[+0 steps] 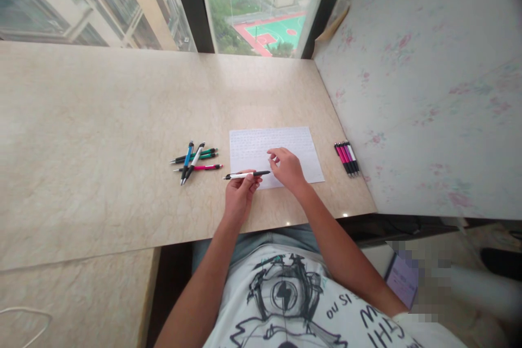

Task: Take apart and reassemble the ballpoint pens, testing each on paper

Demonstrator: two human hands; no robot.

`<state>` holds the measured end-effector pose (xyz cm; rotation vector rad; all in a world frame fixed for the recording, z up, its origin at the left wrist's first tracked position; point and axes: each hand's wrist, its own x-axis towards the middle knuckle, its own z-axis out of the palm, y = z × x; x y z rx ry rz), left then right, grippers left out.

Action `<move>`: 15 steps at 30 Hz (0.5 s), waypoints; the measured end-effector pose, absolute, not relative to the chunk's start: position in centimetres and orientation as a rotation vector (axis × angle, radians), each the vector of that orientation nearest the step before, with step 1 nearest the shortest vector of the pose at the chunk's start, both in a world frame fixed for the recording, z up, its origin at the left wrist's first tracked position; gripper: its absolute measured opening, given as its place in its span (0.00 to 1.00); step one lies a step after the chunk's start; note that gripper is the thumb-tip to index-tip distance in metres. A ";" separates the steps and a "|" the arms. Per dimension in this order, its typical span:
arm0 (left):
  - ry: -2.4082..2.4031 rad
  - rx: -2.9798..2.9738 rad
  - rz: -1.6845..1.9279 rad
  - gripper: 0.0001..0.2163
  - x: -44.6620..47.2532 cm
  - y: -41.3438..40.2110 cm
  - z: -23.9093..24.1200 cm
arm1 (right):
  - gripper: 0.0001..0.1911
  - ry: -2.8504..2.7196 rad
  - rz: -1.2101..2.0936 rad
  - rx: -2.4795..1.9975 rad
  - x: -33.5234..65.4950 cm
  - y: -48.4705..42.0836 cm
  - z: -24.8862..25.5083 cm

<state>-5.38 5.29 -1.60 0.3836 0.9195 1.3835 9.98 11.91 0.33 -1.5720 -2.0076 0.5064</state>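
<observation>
Between the thumb and fingers of my left hand is a white and black click pen, held nearly level above the lower edge of a sheet of paper. Its black grip end points right. Close to that end, over the paper, is my right hand. Its fingers are partly bent and apart, with the thumb side by the pen's tip; I make out nothing held in them. Rows of faint handwriting cover the upper part of the sheet.
Left of the paper, several pens lie crossed, among them a blue pen, a white pen and a pink pen. Several pink, purple and white pens lie side by side near the wall. The stone-patterned counter meets windows behind.
</observation>
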 end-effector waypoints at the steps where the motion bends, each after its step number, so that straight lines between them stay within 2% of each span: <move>1: 0.918 0.387 1.382 0.12 -5.4 5.3 -1.6 | 0.15 -2.057 0.481 -1.593 9.6 12.1 0.5; 9: 0.917 0.385 1.371 0.13 -5.3 5.2 -1.4 | 0.16 -2.217 0.474 -1.710 8.4 12.9 0.4; 15: 0.919 0.374 1.382 0.12 -5.3 5.3 -1.6 | 0.19 -2.085 0.532 -1.617 9.3 12.6 0.1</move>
